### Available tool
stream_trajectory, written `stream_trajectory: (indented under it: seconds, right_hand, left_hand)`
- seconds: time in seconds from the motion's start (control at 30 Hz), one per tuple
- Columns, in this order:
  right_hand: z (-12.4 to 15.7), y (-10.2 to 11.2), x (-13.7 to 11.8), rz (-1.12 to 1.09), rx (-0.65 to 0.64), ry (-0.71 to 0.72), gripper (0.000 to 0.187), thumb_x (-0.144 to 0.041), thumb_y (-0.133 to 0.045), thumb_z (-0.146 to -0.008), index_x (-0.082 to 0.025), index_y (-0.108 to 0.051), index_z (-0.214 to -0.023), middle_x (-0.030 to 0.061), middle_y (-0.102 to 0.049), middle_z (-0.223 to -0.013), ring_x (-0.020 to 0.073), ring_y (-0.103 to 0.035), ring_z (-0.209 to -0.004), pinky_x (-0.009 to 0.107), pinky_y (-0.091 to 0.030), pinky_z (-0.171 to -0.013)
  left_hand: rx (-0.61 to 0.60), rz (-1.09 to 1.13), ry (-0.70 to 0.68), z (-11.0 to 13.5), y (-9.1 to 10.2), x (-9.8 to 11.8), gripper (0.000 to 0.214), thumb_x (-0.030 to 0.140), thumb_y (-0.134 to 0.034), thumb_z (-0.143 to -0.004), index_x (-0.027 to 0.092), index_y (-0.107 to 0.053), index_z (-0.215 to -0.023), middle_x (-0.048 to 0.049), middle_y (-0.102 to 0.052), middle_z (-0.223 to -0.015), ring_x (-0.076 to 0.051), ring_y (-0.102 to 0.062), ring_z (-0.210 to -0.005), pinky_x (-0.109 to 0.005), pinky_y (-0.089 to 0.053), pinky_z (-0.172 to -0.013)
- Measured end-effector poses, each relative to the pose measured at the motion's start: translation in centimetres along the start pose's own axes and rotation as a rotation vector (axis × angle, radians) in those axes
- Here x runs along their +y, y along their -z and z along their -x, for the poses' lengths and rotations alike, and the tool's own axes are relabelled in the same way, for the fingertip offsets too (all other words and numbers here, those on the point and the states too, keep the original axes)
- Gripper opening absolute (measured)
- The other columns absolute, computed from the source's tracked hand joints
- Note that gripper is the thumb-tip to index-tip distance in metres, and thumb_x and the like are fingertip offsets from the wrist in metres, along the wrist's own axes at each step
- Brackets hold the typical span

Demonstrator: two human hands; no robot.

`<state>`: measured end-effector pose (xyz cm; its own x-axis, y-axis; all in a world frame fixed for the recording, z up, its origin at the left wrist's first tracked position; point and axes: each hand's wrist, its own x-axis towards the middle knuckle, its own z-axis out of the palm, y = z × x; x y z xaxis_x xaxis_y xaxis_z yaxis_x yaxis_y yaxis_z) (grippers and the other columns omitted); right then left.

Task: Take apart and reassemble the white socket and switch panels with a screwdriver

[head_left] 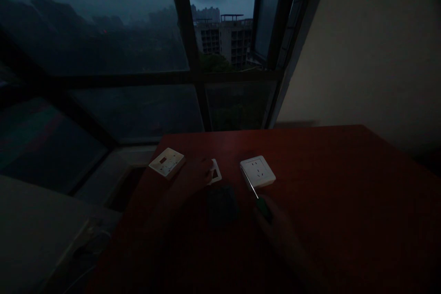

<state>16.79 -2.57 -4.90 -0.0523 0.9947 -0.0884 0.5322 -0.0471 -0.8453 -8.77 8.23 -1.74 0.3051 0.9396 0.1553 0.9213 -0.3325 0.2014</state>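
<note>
My right hand (273, 220) is closed round the green handle of a screwdriver (253, 189). Its bright metal shaft points up and left, the tip at the left edge of a white wall socket (259, 170) that lies face up. Over a white square frame (215, 175) lies my left hand (196, 172), its fingers on the frame's left side; in the dark I cannot make out how firmly they grip it. Left of that hand sits a white socket or switch box (167, 163) with openings in its top. A dark, lumpy thing (222, 206) lies between my hands, its kind unclear.
Everything rests on a reddish-brown table (320, 165) in dim light. Its far edge meets a large window with dark frames (138, 78). A pale wall (361, 55) rises at the right. Cables (93, 243) show below the table's left side.
</note>
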Motion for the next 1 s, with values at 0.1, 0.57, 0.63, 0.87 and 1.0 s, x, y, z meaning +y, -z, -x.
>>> stream_trajectory:
  seconds: [0.1,0.57,0.63,0.87,1.0]
  right_hand:
    - [0.0,0.1,0.0,-0.011,-0.023,0.007,0.036,-0.032,-0.048,-0.084,-0.019,-0.063,-0.113,0.0084,-0.070,-0.101,0.0226,-0.066,-0.088,0.032,-0.051,-0.078]
    - [-2.2,-0.4,-3.9,-0.322,-0.159,0.002,0.031,-0.044,-0.047,-0.087,-0.018,-0.063,-0.086,0.0014,-0.064,-0.071,0.0128,-0.057,-0.058,0.022,-0.044,-0.052]
    - [-3.0,-0.8,-5.3,-0.442,-0.224,-0.023,0.037,-0.049,-0.045,-0.088,-0.017,-0.061,-0.080,-0.0024,-0.057,-0.061,0.0085,-0.048,-0.046,0.019,-0.037,-0.044]
    - [-4.7,-2.4,-6.9,-0.549,-0.353,-0.084,0.035,-0.039,-0.065,-0.075,-0.019,-0.060,-0.103,-0.0061,-0.056,-0.064,0.0071,-0.048,-0.046,0.019,-0.039,-0.042]
    - [-4.6,-2.9,-6.6,-0.502,-0.272,-0.127,0.033,-0.038,-0.064,-0.074,-0.018,-0.060,-0.101,-0.0033,-0.060,-0.071,0.0080,-0.049,-0.047,0.020,-0.040,-0.042]
  left_hand:
    - [-0.012,0.000,0.005,0.2,-0.4,-0.3,0.027,0.015,-0.049,-0.083,0.019,-0.066,-0.104,-0.0085,-0.068,-0.105,-0.023,-0.063,-0.095,-0.034,-0.047,-0.085]
    - [0.320,0.255,-0.132,6.0,1.9,2.8,0.020,0.024,-0.052,-0.089,0.022,-0.072,-0.088,-0.0053,-0.069,-0.092,-0.019,-0.063,-0.087,-0.032,-0.052,-0.078]
    - [0.332,0.269,-0.197,7.0,2.0,3.3,0.022,0.025,-0.049,-0.091,0.023,-0.071,-0.091,-0.0050,-0.070,-0.090,-0.018,-0.063,-0.084,-0.031,-0.053,-0.074]
    - [0.391,0.324,-0.082,8.9,1.2,4.0,0.020,0.024,-0.050,-0.091,0.025,-0.067,-0.100,-0.0065,-0.065,-0.110,-0.020,-0.062,-0.097,-0.033,-0.054,-0.081]
    - [0.274,0.547,0.236,9.3,1.0,4.3,0.026,0.030,-0.051,-0.090,0.023,-0.061,-0.112,-0.0063,-0.066,-0.110,-0.022,-0.064,-0.098,-0.036,-0.054,-0.085]
